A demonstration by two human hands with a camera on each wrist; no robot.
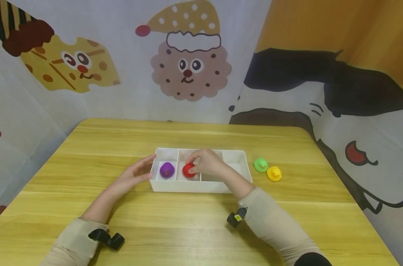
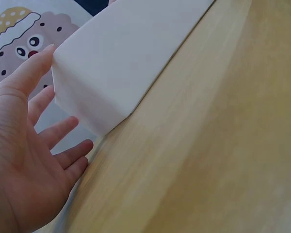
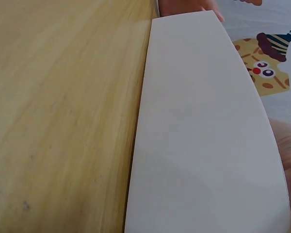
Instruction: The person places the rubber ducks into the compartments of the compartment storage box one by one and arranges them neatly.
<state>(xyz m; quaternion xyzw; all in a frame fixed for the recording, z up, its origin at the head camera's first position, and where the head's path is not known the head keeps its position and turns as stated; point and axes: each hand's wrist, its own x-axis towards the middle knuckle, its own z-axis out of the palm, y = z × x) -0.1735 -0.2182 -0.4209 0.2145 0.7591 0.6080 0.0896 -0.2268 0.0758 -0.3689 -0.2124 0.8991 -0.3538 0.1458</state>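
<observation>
A white divided box (image 1: 191, 187) stands on the wooden table. In its left compartment sits a purple rubber duck (image 1: 167, 170). My right hand (image 1: 208, 162) reaches into the middle compartment, its thumb and fingers pinching a red rubber duck (image 1: 188, 170). My left hand (image 1: 133, 176) is at the box's left end, thumb and fingers extended along the rim; in the left wrist view the thumb tip of the left hand (image 2: 29, 145) is right at the box's corner. From the right wrist view, the box's front wall (image 3: 203, 121) hides the right hand's fingers and the red duck.
To the right of the box, a green rubber duck (image 1: 261, 165) and a yellow rubber duck (image 1: 274, 173) sit side by side on the table (image 1: 194, 225). A curtain with cartoon prints (image 1: 121, 107) hangs behind the table.
</observation>
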